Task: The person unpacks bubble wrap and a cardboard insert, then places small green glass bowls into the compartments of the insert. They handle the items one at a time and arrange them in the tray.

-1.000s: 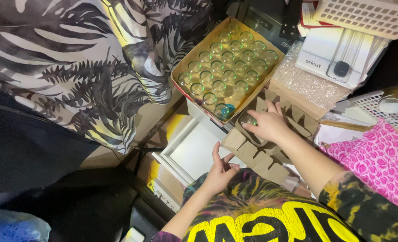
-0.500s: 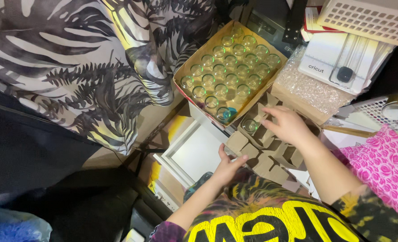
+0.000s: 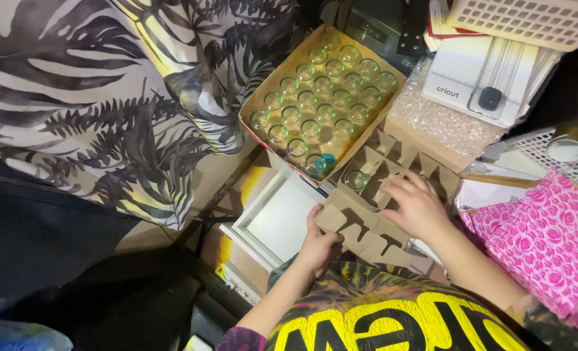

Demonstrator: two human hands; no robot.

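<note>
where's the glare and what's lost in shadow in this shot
Head view: bright glints on the glass jars in the cardboard tray; lower left falls into near-black shadow; left hand and right hand on the cardboard divider are evenly lit, fairly sharp.

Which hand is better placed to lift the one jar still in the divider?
Right, probably. The right hand lies inside the cardboard divider, close to the jar. The left hand grips the divider's near edge, farther off, steadying it.
</note>
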